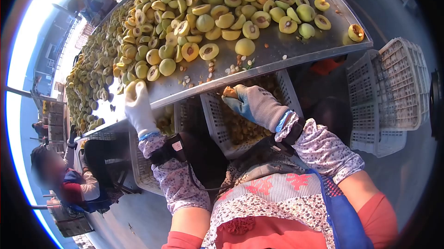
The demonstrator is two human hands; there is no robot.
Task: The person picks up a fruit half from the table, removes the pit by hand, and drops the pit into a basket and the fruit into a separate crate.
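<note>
My left hand (138, 112), in a white glove, is at the near edge of the metal table (282, 59), its fingers closed around a yellow peach half (134, 90). My right hand (259, 104) wears a grey and blue glove and is closed just off the table edge, over a crate. Out of its curled fingers pokes a small orange-brown piece (229, 92); I cannot tell whether it is a pit or fruit flesh. A large heap of green-yellow peach halves (203, 23) covers the tabletop, many with cut faces up. Loose pale kernels and brown bits (237, 66) lie near the edge.
Below the table edge stands a plastic crate (217, 122) with brownish pieces inside, with another crate (147, 168) to its left. White crates (401, 82) are stacked at the right. A co-worker (69, 179) sits at the table's left side; another person (95, 6) is farther back.
</note>
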